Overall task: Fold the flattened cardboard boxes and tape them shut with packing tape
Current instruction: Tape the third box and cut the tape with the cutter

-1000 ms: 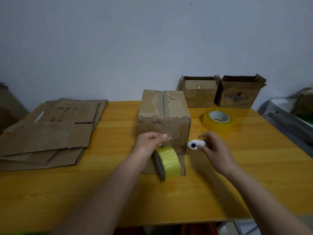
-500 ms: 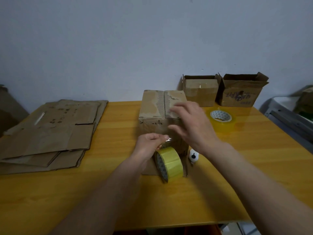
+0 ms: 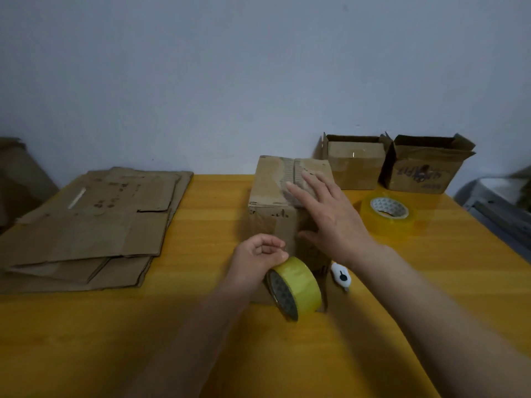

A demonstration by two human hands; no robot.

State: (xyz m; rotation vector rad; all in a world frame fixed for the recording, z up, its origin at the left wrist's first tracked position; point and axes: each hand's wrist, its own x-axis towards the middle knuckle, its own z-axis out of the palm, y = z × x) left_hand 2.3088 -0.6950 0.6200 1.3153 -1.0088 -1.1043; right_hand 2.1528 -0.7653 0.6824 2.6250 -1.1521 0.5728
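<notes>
Glossy yellow table (image 3: 201, 326) bears worn corrugated box (image 3: 273, 193).

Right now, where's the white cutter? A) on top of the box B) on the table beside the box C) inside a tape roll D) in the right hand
B: the cutter lies on the table beside the box; the right hand rests flat on the box.
</notes>
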